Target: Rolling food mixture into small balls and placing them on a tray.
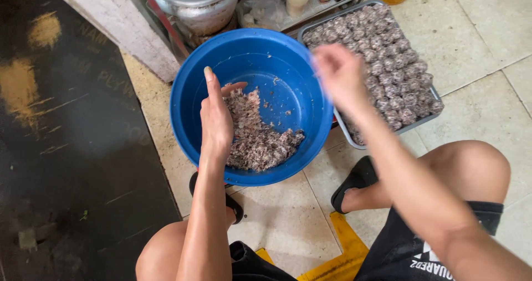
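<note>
Left hand [216,117] upright inside the round blue plastic basin [191,87], fingers straight and spread open, holding nothing, palm edge against the coarse, crumbly grey-pink minced mixture [257,139] heaped across the basin's bottom. Right hand [339,73] blurred above the basin's right rim and the near corner of the rectangular grey metal tray [346,134]; fingers loosely curled, grip impossible to tell. Tray just beside the basin, on the right, packed with rows of small, rough, rounded balls [388,54] of the same mixture. Pale, smooth floor tiles [487,109] underneath, a dark scuffed board [66,148] at left, dull metal pot [199,4] behind the basin, black sandal [354,181] below the tray.
</note>
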